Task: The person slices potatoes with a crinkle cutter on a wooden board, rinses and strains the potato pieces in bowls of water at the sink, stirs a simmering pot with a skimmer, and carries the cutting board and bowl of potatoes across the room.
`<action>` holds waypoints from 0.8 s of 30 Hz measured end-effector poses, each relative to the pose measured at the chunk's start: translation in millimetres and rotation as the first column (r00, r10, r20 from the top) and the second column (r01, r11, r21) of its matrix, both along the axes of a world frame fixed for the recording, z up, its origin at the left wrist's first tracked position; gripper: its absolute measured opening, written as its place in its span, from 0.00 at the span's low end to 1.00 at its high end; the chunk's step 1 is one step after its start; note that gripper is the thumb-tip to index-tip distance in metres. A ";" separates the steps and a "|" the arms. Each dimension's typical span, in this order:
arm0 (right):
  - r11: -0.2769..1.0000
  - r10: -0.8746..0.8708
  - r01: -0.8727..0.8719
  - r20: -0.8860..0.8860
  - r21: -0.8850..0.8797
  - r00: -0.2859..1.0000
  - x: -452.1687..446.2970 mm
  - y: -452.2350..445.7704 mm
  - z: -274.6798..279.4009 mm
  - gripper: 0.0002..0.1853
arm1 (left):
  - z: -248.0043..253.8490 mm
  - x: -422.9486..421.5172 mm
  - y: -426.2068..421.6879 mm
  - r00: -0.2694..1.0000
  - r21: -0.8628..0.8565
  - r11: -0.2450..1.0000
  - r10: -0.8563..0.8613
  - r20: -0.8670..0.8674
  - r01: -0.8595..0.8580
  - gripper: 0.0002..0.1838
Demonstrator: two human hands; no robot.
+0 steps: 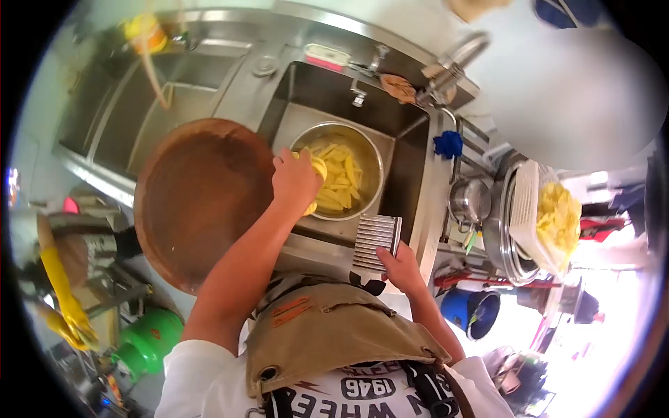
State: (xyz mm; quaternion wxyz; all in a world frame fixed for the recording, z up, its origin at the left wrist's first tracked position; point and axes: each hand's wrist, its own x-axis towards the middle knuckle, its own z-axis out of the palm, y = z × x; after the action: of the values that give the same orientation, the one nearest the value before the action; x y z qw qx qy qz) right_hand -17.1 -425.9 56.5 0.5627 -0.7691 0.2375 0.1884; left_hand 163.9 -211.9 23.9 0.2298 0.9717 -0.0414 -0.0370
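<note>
Place: it was a kitchen | Signs: steel sinks (406,164) stood side by side — a metal bowl (375,160) held yellow food sticks (339,182), a metal pot (470,199) nearby

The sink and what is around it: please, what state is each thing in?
Left hand: closed on yellow pieces
Yellow pieces: cut into strips
Right hand: gripping ridged cutter
Ridged cutter: held over the near sink edge
Metal bowl: in the sink, partly filled
Tap: no stream visible
White basket: heaped with yellow slices
Brown board: darker patches on top
</note>
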 end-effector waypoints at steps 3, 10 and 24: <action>1.000 -0.008 0.008 -0.005 0.010 1.000 -5.3 -43.8 -12.5 0.12 | -8.1 12.8 -45.7 0.993 -0.060 0.998 -0.005 0.118 0.012 0.21; 0.995 0.043 -0.040 -0.028 0.093 0.999 7.7 -111.6 -46.2 0.14 | -21.7 -40.8 -27.7 0.998 -0.190 0.981 -0.042 0.041 0.049 0.07; 0.740 0.280 -0.195 -0.032 0.643 0.959 110.3 -9.3 -82.7 0.20 | 15.5 -34.9 -36.5 0.755 -0.696 0.407 -0.023 -0.655 -0.591 0.12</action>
State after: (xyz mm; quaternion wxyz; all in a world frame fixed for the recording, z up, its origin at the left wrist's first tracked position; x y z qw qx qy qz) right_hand 93.2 -435.2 -26.2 0.7436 -0.5446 0.0953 0.3761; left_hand 129.1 -248.4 39.4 0.6981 0.6398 0.1934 -0.2568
